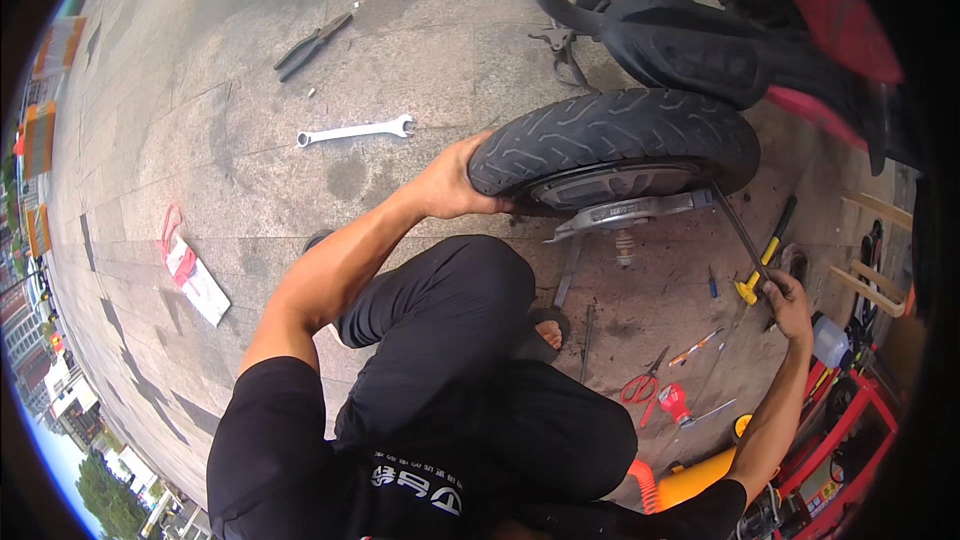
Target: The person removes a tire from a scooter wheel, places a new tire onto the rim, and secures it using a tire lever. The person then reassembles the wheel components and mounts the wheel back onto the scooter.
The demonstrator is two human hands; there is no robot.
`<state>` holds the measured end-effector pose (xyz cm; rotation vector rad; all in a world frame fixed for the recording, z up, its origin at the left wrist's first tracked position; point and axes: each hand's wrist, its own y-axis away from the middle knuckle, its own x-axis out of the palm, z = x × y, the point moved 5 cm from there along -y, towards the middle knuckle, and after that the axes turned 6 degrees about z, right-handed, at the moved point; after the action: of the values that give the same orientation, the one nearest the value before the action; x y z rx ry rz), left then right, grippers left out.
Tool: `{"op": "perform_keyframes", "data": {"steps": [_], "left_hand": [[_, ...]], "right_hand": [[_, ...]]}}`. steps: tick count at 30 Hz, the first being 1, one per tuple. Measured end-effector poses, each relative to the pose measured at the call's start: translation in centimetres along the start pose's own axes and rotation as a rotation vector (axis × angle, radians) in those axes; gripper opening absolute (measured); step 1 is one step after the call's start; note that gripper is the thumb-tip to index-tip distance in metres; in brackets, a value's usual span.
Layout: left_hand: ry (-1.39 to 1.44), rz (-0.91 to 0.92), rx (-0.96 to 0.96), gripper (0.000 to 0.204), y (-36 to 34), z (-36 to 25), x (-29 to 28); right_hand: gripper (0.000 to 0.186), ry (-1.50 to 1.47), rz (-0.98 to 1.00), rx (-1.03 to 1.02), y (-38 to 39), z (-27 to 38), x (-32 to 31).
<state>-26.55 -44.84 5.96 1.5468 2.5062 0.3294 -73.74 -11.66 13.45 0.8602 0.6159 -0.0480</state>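
A black scooter tyre [610, 135] on its wheel stands in front of me, with the silver hub and axle [625, 210] showing below it. My left hand [452, 180] grips the tyre's near left edge. My right hand [790, 302] is shut on the end of a long dark tyre lever [738, 230], whose far tip is wedged at the tyre's right rim. I am squatting, black trousers and a sandalled foot [545, 330] below the wheel.
A silver spanner [355, 130] and dark pliers [312, 43] lie on the paving at left, a red-and-white packet [195, 275] further left. Red scissors [640, 385], screwdrivers [762, 255] and a red toolbox [840, 440] are at right. The scooter's red body [830, 10] looms above.
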Motion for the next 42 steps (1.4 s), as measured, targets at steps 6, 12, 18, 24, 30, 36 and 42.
{"op": "perform_keyframes", "data": {"steps": [6,12,18,24,30,36,42], "left_hand": [[-0.463,-0.069,0.196,0.09,-2.9,-9.8,-0.2],[-0.712,-0.203,0.103,0.069,-5.3,-14.9,2.8],[-0.532,-0.171,0.003,0.061,-5.9,-14.6,2.3],[-0.577,-0.212,0.145,0.073,-5.2,-16.4,3.8],[-0.821,-0.138,0.083,0.081,-7.4,-18.7,5.4],[-0.887,-0.215,0.069,0.075,-8.1,-18.7,6.3],[-0.956,-0.188,0.016,0.078,-8.9,-19.1,5.9]], "right_hand": [[0.027,-0.046,-0.017,-0.026,0.1,0.7,0.7],[0.024,0.058,-0.093,-0.093,0.6,2.1,1.2],[0.019,0.096,-0.145,-0.144,0.5,3.2,1.2],[0.019,0.08,-0.207,-0.186,0.4,3.4,1.2],[0.029,-0.062,-0.151,-0.134,0.4,1.1,4.8],[0.043,-0.042,-0.193,-0.204,-1.9,-0.1,9.2],[0.045,-0.245,-0.159,-0.204,-6.7,4.0,10.6]]}}
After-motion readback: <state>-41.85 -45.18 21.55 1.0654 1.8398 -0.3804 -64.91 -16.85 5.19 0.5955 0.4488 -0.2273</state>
